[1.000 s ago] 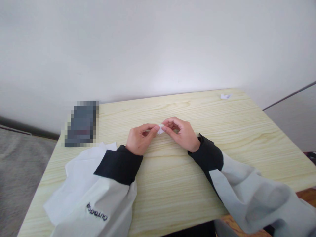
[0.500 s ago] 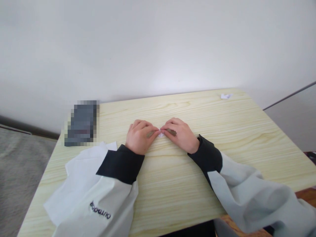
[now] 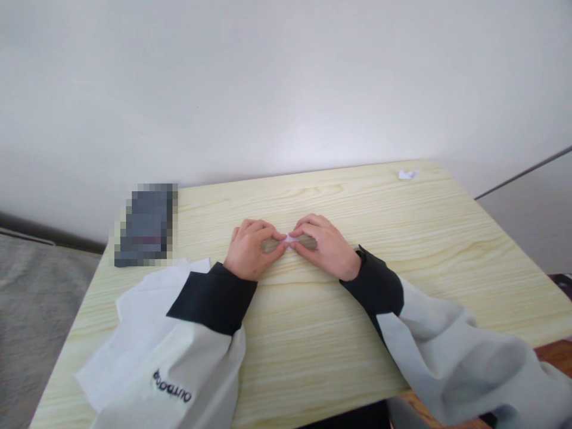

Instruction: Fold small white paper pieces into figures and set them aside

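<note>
Between my two hands, over the middle of the table, is a small white piece of folded paper (image 3: 290, 239). My left hand (image 3: 252, 247) pinches its left side between thumb and fingertips. On the other side, the thumb and index finger of my right hand (image 3: 324, 245) close on it too. Fingertips cover much of the paper, so its exact shape is hard to make out. Several white paper sheets (image 3: 134, 322) lie at the left, partly under my left sleeve.
A dark, pixelated flat object (image 3: 147, 223) lies at the table's back left corner. Near the back right corner sits another small folded white paper (image 3: 407, 174). The pale wood-grain table (image 3: 322, 339) meets a white wall (image 3: 286, 83) behind.
My thumbs and index fingers have spread a little further apart from each other, and more of the small paper shows between them. My left hand has shifted slightly left.
</note>
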Tool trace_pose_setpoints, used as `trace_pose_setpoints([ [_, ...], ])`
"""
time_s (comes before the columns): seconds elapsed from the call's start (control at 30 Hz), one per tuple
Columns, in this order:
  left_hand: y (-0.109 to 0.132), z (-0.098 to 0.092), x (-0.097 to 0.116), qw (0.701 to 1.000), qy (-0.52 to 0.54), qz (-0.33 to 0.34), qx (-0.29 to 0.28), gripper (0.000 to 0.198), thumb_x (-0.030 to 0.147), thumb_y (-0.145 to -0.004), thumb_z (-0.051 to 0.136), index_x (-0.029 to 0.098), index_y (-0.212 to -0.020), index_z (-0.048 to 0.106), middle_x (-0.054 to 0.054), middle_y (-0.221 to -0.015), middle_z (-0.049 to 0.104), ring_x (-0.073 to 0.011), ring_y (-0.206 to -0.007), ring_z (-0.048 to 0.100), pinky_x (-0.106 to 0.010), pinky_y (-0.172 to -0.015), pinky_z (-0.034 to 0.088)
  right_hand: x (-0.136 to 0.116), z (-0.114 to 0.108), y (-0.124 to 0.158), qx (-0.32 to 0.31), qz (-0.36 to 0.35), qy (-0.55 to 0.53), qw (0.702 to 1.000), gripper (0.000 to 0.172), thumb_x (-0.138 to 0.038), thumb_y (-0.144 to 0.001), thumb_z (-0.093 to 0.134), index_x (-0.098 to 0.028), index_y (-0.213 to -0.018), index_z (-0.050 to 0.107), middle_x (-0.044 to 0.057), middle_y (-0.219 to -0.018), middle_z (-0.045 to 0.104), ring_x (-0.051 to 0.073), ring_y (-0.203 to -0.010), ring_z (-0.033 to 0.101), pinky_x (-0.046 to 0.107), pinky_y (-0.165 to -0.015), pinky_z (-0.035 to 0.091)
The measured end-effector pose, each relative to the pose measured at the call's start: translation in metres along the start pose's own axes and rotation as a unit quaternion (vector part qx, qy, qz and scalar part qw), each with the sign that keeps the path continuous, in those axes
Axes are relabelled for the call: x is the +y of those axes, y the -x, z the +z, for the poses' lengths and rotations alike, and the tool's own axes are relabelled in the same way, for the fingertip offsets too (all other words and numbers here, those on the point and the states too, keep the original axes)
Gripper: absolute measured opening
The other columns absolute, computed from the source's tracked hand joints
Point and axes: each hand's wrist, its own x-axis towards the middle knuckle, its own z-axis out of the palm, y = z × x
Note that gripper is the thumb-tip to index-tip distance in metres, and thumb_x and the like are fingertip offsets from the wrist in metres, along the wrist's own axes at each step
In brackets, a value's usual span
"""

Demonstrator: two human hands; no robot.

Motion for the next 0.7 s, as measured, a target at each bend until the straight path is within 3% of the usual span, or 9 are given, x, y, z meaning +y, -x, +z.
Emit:
trace_pose_setpoints([
  [0.23,0.002,-0.002,0.005,1.000,-0.026,0.001,0.005,0.015,0.035,-0.072,0.065,0.023,-0.079,0.069,-0.002,-0.086,0.066,-0.0225,-0.092,0.053,-0.038,-0.084,0.039,0.002,-0.001,0.001,0.003,0.005,-0.002,1.000,0.016,-0.028,-0.082,0.061,-0.016,-0.090,0.066,0.007,-0.096,0.062,0.018,-0.092,0.057,0.031,-0.083,0.047],
  [0.37,0.003,-0.005,0.011,0.998,-0.056,-0.015,-0.007,0.015,0.036,-0.073,0.063,0.025,-0.080,0.069,-0.001,-0.084,0.066,-0.0232,-0.091,0.054,-0.038,-0.081,0.038,-0.001,-0.004,0.003,-0.014,-0.037,0.072,0.997,0.020,-0.028,-0.086,0.054,-0.017,-0.092,0.069,0.008,-0.103,0.061,0.017,-0.086,0.057,0.033,-0.081,0.047],
  [0.53,0.002,-0.006,0.012,0.996,-0.058,-0.050,-0.040,0.016,0.037,-0.073,0.063,0.029,-0.085,0.069,0.002,-0.073,0.066,-0.0223,-0.085,0.055,-0.038,-0.079,0.036,-0.007,-0.007,0.003,-0.045,-0.024,0.135,0.990,0.022,-0.028,-0.089,0.050,-0.019,-0.093,0.069,0.007,-0.103,0.062,0.018,-0.086,0.055,0.034,-0.081,0.046],
  [0.7,0.003,-0.004,0.013,0.997,-0.067,-0.030,-0.002,0.016,0.035,-0.074,0.063,0.029,-0.087,0.069,0.002,-0.075,0.067,-0.0198,-0.082,0.058,-0.034,-0.078,0.037,-0.006,-0.005,0.003,-0.017,-0.013,0.124,0.992,0.021,-0.030,-0.088,0.052,-0.017,-0.093,0.067,0.006,-0.108,0.060,0.016,-0.085,0.057,0.030,-0.079,0.046],
])
